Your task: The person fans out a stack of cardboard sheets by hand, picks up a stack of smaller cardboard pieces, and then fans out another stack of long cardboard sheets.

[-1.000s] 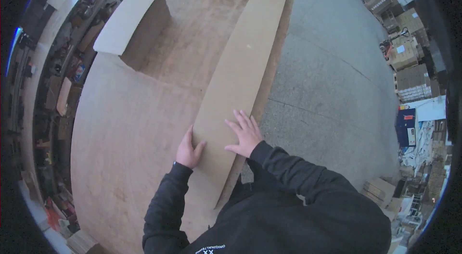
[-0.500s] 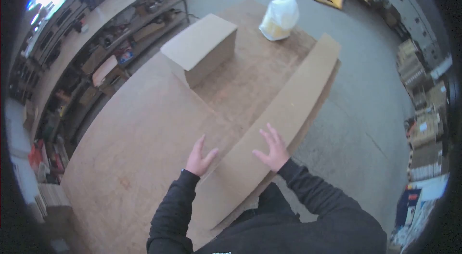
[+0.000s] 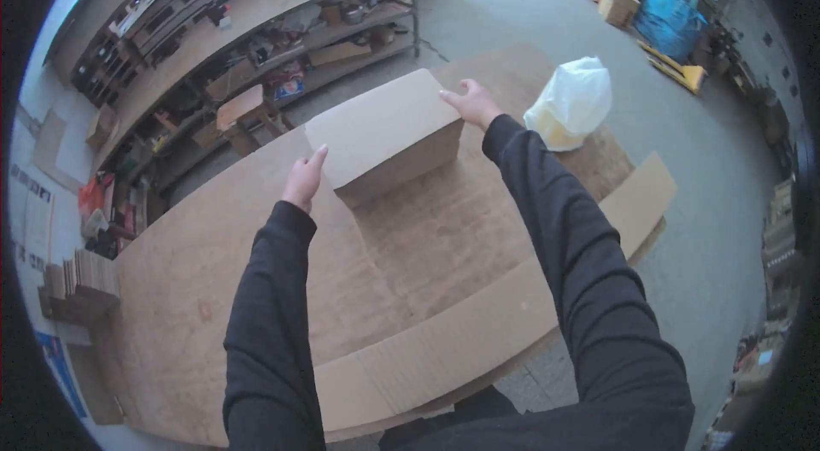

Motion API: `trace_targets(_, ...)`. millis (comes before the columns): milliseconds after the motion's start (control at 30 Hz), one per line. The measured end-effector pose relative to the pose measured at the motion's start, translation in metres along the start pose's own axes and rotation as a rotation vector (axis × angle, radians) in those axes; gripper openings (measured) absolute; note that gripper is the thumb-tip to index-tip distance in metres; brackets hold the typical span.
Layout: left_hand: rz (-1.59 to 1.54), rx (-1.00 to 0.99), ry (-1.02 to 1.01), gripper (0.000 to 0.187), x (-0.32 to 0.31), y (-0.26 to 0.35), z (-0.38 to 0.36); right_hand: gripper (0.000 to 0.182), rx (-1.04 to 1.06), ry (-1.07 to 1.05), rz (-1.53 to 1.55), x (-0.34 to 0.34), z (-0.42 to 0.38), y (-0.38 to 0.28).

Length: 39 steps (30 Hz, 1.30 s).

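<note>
A closed brown cardboard box [image 3: 389, 122] rests on the wooden table [image 3: 256, 263]. At its left end is my left hand [image 3: 304, 181], thumb up, with the other fingers mostly hidden along the side. My right hand [image 3: 474, 104] grips the right end, its thumb and index finger at the top edge. Between my two hands the box appears to sit flat on the tabletop. Closer to my body, a long flat cardboard strip [image 3: 461, 348] lies along the near table edge, passing under my right forearm.
A white plastic bag [image 3: 574, 101] stands on the table right of the box. Behind the table runs a long workbench [image 3: 282, 2] with cluttered shelves. A stool [image 3: 242, 108] stands before it. Stacked cardboard [image 3: 90, 280] is at left, and a yellow pallet jack [image 3: 683, 73] at far right.
Both hands have moved forward from above the cardboard strip to the two ends of the box. The view has shifted, so the table and shelves appear lower and farther right.
</note>
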<state>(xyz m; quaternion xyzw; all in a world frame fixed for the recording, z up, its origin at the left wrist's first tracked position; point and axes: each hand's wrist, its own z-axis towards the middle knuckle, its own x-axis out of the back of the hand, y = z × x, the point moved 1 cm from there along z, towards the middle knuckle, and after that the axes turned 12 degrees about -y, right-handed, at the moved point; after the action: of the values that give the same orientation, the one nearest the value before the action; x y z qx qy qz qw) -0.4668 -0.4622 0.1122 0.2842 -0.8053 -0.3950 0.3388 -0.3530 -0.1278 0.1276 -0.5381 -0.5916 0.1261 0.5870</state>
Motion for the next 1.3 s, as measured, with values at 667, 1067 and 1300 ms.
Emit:
trace_targets(667,-0.493,0.098,-0.034,0.062,-0.027,0.051,0.04,0.063,-0.088,-0.479,0.454,-0.002,0.066,0.048)
trace_targets(1067,-0.504,-0.547,-0.102,0.062,-0.02,0.036,-0.13,0.071,0.406,-0.706,0.783,0.055,-0.058,0.014)
trace_targets(1300,-0.364,-0.287,-0.132,0.074,0.058,-0.142,-0.297,0.098,0.294,-0.856,0.573,-0.089,-0.21,-0.006)
